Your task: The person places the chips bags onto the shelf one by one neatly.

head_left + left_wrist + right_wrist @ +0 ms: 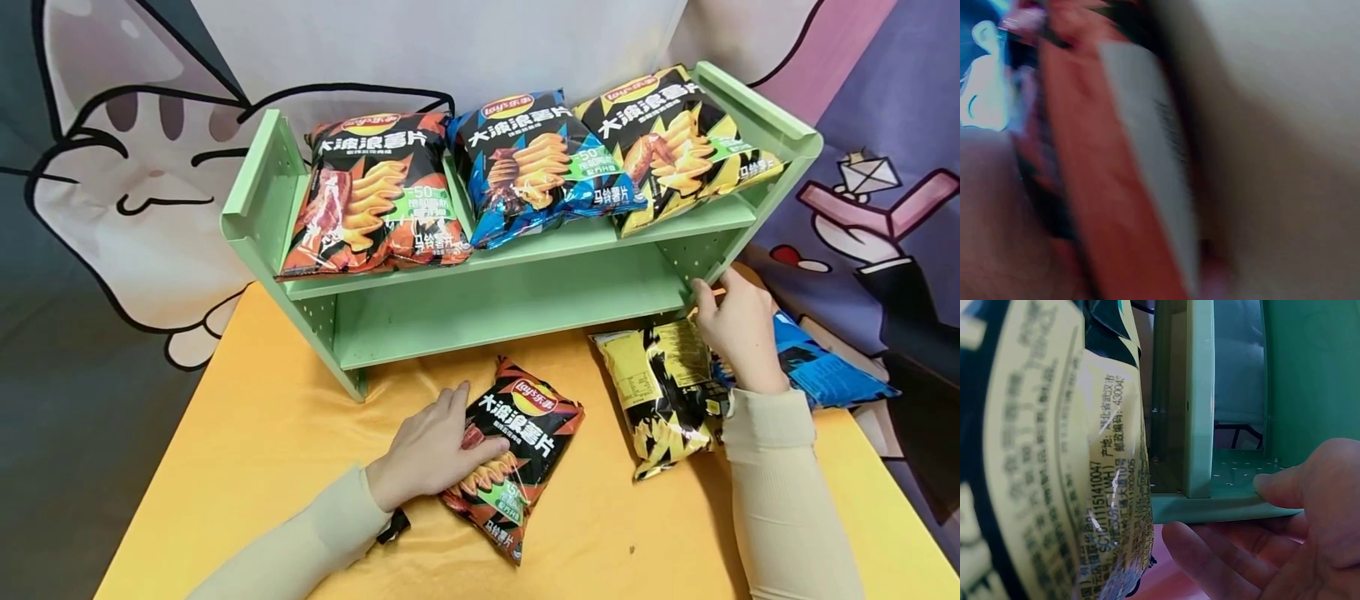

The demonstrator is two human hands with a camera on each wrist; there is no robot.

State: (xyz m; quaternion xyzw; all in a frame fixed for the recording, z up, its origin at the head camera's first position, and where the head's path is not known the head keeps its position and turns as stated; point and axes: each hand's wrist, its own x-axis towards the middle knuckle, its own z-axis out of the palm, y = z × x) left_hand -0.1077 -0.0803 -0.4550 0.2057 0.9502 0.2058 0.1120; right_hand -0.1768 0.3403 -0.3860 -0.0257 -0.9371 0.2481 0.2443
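Observation:
My left hand (pixel 429 447) holds a red-and-black bag of potato chips (pixel 528 433) by its left side, thumb across the front. In the left wrist view that bag's orange surface (pixel 1094 162) is close and blurred. With the right hand (pixel 742 337) I grip the right side panel of a light green two-tier shelf (pixel 487 304). The right wrist view shows the thumb of that hand (pixel 1329 506) on the panel's inner face and the fingers around its outer side. Beside it a yellow-and-black chip bag (pixel 648 383) lies back side up, partly hidden by the hand.
On the upper tier lean a red chip bag (pixel 375 200), a blue one (pixel 540 167) and a yellow one (pixel 675 150). Another blue bag (pixel 836 362) lies right of my right hand. A yellow cloth (pixel 600 533) covers the table. Cartoon-printed fabric (pixel 150 208) hangs behind.

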